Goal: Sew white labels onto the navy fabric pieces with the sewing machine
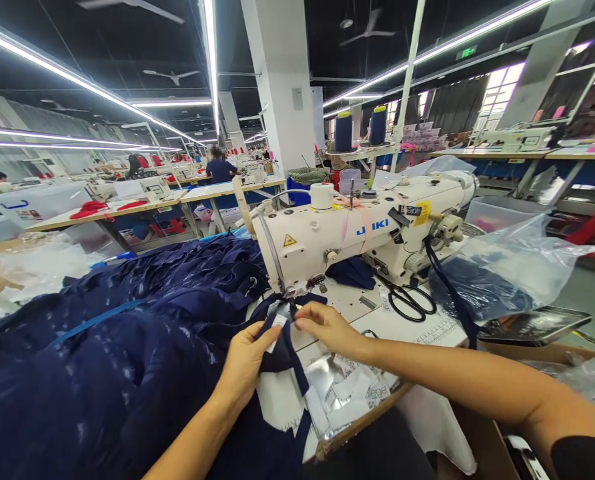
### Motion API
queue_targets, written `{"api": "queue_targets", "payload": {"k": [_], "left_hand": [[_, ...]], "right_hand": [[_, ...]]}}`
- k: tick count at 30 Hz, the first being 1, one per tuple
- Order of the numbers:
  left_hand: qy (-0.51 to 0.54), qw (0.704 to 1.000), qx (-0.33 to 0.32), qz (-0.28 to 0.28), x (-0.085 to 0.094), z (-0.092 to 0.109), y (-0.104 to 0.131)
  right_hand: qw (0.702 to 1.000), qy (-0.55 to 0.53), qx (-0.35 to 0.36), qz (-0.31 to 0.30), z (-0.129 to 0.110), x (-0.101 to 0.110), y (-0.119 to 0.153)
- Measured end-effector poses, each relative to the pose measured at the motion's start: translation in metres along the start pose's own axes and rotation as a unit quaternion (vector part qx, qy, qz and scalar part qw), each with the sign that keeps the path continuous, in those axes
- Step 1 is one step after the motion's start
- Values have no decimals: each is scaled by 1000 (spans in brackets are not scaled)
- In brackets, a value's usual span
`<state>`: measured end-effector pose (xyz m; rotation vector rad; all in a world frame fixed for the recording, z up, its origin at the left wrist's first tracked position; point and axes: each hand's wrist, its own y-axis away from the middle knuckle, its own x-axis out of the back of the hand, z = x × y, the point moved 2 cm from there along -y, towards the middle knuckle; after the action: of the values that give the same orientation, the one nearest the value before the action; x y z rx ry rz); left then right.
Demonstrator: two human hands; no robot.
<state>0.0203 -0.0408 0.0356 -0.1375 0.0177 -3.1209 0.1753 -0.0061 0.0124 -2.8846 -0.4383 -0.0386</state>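
Note:
A white sewing machine stands before me, its needle end at the left. Just below the needle, my left hand pinches a navy garment that carries a small white label. My right hand is beside the presser foot, thumb and forefinger brought together at the garment's edge. What lies between those fingertips is too small to make out. Black-handled scissors rest on the machine bed to the right of my right hand.
A large heap of navy garments fills the left side. White printed labels lie near the table's front edge. At the right is a clear plastic bag with navy cloth inside. Thread cones stand behind the machine. A person sits farther back.

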Motion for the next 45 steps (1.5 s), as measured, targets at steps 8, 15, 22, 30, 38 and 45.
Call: {"api": "queue_targets", "payload": {"k": [8,15,22,30,38,45], "left_hand": [[-486,675,-553,-40,-11,5,-26],[-645,541,-531,-96,-36,-26,-34],[-684,463,-548,-131,-34,-25,-23],[-654,521,-531,-134,-33,-30,-24],[-678,473,-556,-94,-31,-28,-21],[-673,466,-569,-81,-31,-26,-21]], "right_hand": [[802,578,143,54,2,105,-61],[791,589,165,26,11,108,-93],[864,461,112,170,2,119,-45],[985,168,-38,-22,18,70,-22],[950,303,-67,20,28,96,-34],[797,582,160,-17,2,80,-16]]}}
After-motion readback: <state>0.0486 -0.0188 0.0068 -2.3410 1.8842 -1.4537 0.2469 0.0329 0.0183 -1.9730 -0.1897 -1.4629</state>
